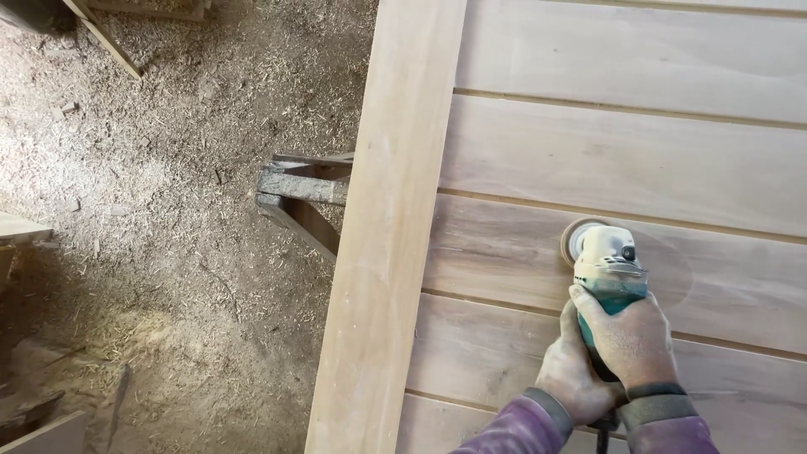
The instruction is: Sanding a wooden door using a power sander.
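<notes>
A: What is held, and where?

B: A sander (607, 267), pale at the head and teal at the body, is gripped by both hands. The right hand (629, 338) is wrapped over the body, fingers closed around it; the left hand (572, 370) is closed on the handle just behind and below. The disc (575, 239) is laid against a panel (639, 168), right of the wide upright board (391, 227).

A: What could go wrong?

B: If the disc is tipped on edge, a gouge could be cut into the panel. The groove just far of the disc could be caught and its lip rounded. Dust lies thick on both hands, so the grip could be loosened.

A: And the surface, the room?

B: Pale bare wood is seen, boards set across with narrow grooves between. It appears to be carried on a trestle (298, 197), partly hidden, at the left. The floor (151, 252) is covered in shavings and sawdust, with offcuts at its edges.
</notes>
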